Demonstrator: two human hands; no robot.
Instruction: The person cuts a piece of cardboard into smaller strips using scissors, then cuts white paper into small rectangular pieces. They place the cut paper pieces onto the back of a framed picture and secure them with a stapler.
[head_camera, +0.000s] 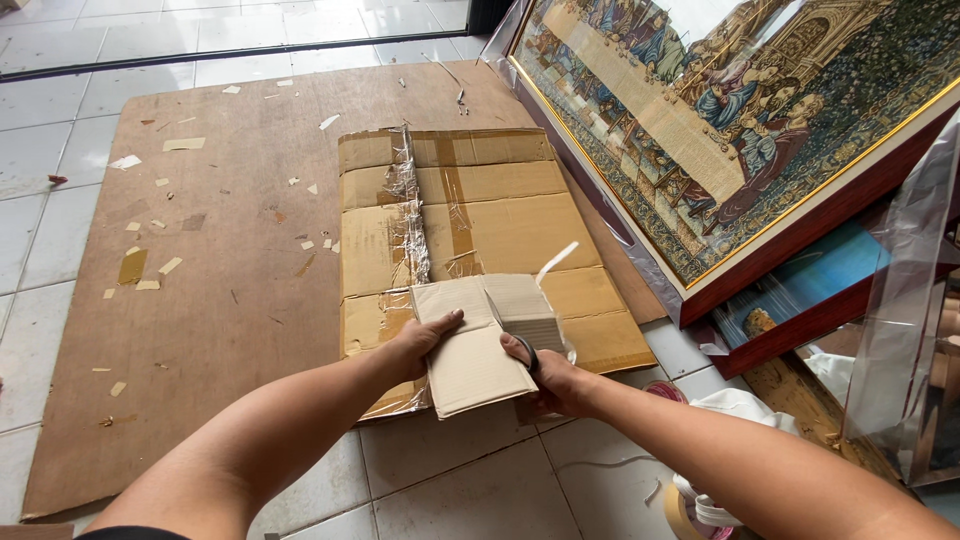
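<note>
- Presently, the left hand grasps the left edge of a small folded cardboard piece; its thumb lies on the top face and its fingers are tucked under the edge.
- The right hand is clenched around the dark handles of a pair of scissors; the blades point away from the person and rest across the top of the cardboard piece.
- The cardboard piece sits between both hands, partly over the near edge of a large flattened cardboard box and partly over the white tiled floor.
- A strip of clear tape curls up from the far end of the cardboard piece.
- The flattened box carries crumpled clear tape along its left fold and lies on a brown board spread on the floor.
- Small paper scraps are scattered over the board.
- To the right, a framed tapestry with a gold inner border and dark red frame leans over a second framed picture.
- Clear plastic sheeting hangs at the far right.
- A roll of tape lies on the floor beneath the right forearm.
- No open container shows in view; the box is flat and holds nothing.
</note>
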